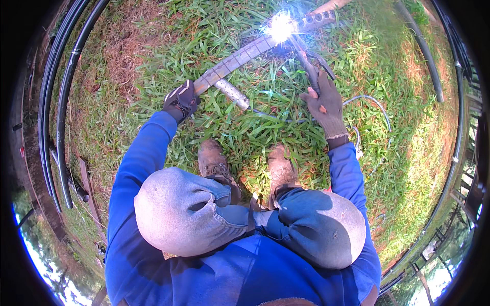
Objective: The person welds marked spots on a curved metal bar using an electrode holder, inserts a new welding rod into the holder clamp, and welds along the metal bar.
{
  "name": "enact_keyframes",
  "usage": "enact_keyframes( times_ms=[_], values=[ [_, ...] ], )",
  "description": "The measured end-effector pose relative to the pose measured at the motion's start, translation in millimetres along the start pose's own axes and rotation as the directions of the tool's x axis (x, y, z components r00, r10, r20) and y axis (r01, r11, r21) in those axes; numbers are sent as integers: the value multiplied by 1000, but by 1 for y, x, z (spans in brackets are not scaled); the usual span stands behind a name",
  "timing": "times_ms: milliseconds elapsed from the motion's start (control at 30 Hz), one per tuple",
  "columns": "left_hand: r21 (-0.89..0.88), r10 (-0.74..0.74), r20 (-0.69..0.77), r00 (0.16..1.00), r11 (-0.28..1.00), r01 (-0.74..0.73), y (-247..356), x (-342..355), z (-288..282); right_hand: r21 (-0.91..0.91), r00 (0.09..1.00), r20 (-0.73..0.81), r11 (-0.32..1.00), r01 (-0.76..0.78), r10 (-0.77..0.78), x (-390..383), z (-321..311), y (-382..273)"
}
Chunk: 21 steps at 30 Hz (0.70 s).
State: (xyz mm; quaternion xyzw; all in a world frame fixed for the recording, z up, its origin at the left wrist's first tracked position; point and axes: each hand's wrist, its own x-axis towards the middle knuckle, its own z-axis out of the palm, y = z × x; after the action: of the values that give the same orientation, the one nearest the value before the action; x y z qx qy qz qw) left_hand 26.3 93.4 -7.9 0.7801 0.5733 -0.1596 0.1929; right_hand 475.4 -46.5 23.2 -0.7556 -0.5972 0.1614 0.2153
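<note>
A long flat metal bar (pixel 237 60) with dark crosswise lines slants over the grass, rising to the right. My left hand (pixel 181 99), in a dark glove with light stripes, is closed around its near left end. In my worn brown-grey glove, my right hand (pixel 325 104) grips a welding electrode holder (pixel 306 64) pointing up to the bar. A blinding blue-white welding arc (pixel 282 27) burns where the two meet, and its glare hides the electrode tip and the joint. Past the glare, the bar's far end (pixel 316 19) shows a row of round holes.
A short perforated metal tube (pixel 232 93) juts from under the bar. A thin grey cable (pixel 375 98) curves through the grass right of my right hand. Black pipes (pixel 71 86) lie at the left, another dark pipe (pixel 421 48) at upper right. My boots (pixel 280 166) stand below the bar.
</note>
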Motion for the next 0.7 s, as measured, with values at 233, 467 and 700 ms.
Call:
enact_keyframes(
  times_ms=[233,467,700],
  values=[
    [-12,42,-49,998,999,-43,-6,0,6,259,995,39,961,-99,92,7,-3,-6],
    [-8,33,-11,999,999,-33,-4,-1,2,266,994,17,958,-106,105,5,1,-4],
    [42,-67,47,997,997,65,7,0,-6,239,999,3,970,-34,34,5,-4,-9]
  ],
)
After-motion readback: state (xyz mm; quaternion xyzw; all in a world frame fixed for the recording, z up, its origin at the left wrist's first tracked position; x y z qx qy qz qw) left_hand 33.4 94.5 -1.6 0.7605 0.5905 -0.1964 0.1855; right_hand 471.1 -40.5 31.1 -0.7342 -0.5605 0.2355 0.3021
